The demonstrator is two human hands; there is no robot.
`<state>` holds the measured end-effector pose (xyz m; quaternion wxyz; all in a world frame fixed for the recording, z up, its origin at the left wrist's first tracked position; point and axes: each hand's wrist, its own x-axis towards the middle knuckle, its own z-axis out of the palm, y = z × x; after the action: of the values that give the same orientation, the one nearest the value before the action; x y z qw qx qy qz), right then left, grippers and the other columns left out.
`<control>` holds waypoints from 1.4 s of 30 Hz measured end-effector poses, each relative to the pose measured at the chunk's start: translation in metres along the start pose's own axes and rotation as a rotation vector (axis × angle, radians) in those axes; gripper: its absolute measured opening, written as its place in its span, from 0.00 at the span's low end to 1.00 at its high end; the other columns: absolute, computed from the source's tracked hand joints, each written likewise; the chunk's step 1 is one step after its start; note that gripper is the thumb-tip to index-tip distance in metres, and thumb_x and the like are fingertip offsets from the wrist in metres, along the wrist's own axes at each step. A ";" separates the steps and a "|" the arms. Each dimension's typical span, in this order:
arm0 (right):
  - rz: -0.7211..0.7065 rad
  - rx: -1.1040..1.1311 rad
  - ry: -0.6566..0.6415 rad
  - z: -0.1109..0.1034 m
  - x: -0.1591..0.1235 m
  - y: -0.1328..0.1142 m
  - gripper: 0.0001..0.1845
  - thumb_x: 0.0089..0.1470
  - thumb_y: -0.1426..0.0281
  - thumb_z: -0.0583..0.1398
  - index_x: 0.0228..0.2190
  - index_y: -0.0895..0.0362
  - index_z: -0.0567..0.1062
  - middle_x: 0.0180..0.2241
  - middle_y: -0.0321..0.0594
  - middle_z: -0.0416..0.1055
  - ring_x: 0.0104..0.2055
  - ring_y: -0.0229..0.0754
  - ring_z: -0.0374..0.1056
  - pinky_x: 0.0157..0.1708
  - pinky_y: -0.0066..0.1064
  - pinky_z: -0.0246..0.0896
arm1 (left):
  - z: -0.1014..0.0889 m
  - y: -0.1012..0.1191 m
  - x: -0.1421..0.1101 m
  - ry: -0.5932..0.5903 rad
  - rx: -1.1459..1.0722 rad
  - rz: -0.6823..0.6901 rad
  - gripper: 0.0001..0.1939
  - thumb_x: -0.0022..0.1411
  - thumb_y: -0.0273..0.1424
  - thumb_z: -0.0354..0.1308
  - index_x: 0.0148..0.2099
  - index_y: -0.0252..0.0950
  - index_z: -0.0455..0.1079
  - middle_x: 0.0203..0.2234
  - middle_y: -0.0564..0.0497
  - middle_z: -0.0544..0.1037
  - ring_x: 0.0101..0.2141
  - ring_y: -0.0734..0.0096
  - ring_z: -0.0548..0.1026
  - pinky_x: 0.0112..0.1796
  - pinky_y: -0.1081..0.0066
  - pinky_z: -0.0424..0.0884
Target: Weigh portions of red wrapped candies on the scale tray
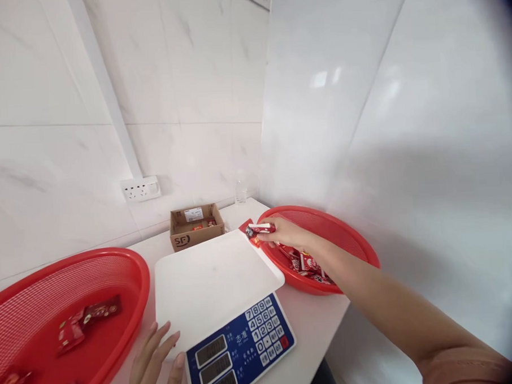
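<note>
My right hand (279, 233) is closed on a few small red and white snack packets (257, 230), at the left rim of the right red basket (342, 228). More red packets (305, 263) lie inside that basket, below my wrist. A digital scale with a white pan (212, 273) and a blue keypad panel (241, 345) stands in the middle; its pan bears nothing. My left hand (155, 363), fingers spread, is at the near left corner of the scale and holds nothing.
Another red basket (132, 271) stands at the left with several packets (71, 330) in it. Behind the scale is a cardboard box (198, 235) with some packets inside. A clear bottle (240, 191) stands near the wall corner, and a socket (141, 189) is on the wall.
</note>
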<state>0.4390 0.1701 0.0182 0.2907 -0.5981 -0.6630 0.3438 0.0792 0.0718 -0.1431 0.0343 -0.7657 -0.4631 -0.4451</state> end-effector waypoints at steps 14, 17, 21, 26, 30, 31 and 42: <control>-0.032 0.058 -0.262 0.091 0.015 -0.035 0.15 0.47 0.58 0.63 0.31 0.55 0.69 0.24 0.31 0.64 0.21 0.32 0.60 0.21 0.26 0.55 | -0.011 0.030 0.010 0.072 0.032 -0.138 0.12 0.63 0.37 0.52 0.48 0.45 0.68 0.51 0.47 0.73 0.53 0.57 0.70 0.43 0.56 0.75; -0.040 -0.010 -0.176 0.088 0.017 -0.033 0.18 0.49 0.57 0.62 0.38 0.55 0.70 0.29 0.34 0.68 0.25 0.34 0.62 0.24 0.27 0.57 | -0.013 0.032 0.009 0.063 0.027 -0.132 0.12 0.63 0.37 0.52 0.48 0.45 0.68 0.51 0.48 0.73 0.53 0.58 0.69 0.44 0.55 0.74; -0.064 -0.181 -0.078 0.084 0.019 -0.029 0.25 0.44 0.58 0.65 0.44 0.54 0.70 0.36 0.38 0.72 0.36 0.40 0.67 0.34 0.29 0.59 | -0.013 0.033 0.009 0.051 0.021 -0.137 0.12 0.62 0.37 0.52 0.47 0.45 0.68 0.50 0.48 0.73 0.53 0.59 0.69 0.45 0.57 0.74; -0.037 -0.224 -0.053 0.081 0.020 -0.024 0.30 0.49 0.55 0.62 0.51 0.54 0.66 0.38 0.40 0.72 0.36 0.42 0.68 0.35 0.31 0.59 | -0.009 0.031 0.008 0.060 -0.001 -0.158 0.12 0.62 0.38 0.52 0.47 0.45 0.68 0.50 0.48 0.73 0.53 0.60 0.70 0.45 0.59 0.74; -0.083 -0.208 -0.017 0.087 0.018 -0.024 0.22 0.55 0.57 0.56 0.49 0.53 0.67 0.40 0.38 0.72 0.36 0.40 0.68 0.37 0.31 0.58 | -0.008 0.029 0.006 0.051 -0.010 -0.169 0.12 0.61 0.38 0.53 0.47 0.43 0.69 0.50 0.47 0.73 0.53 0.60 0.70 0.44 0.61 0.74; -0.092 -0.200 -0.018 0.089 0.018 -0.025 0.21 0.56 0.56 0.55 0.48 0.53 0.68 0.41 0.38 0.72 0.36 0.40 0.68 0.37 0.31 0.59 | -0.008 0.028 0.006 0.045 -0.008 -0.168 0.12 0.61 0.37 0.53 0.47 0.43 0.69 0.50 0.47 0.73 0.53 0.60 0.70 0.44 0.61 0.74; -0.266 -0.313 -0.081 0.110 0.010 -0.045 0.26 0.61 0.56 0.48 0.54 0.56 0.67 0.58 0.49 0.63 0.62 0.51 0.52 0.58 0.45 0.46 | -0.009 0.029 0.008 0.054 -0.010 -0.157 0.12 0.62 0.37 0.53 0.47 0.43 0.70 0.49 0.47 0.74 0.52 0.60 0.70 0.45 0.60 0.73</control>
<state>0.3233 0.1658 -0.0111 0.2103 -0.5289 -0.7925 0.2190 0.0958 0.0564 -0.1217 0.0082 -0.7149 -0.5182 -0.4694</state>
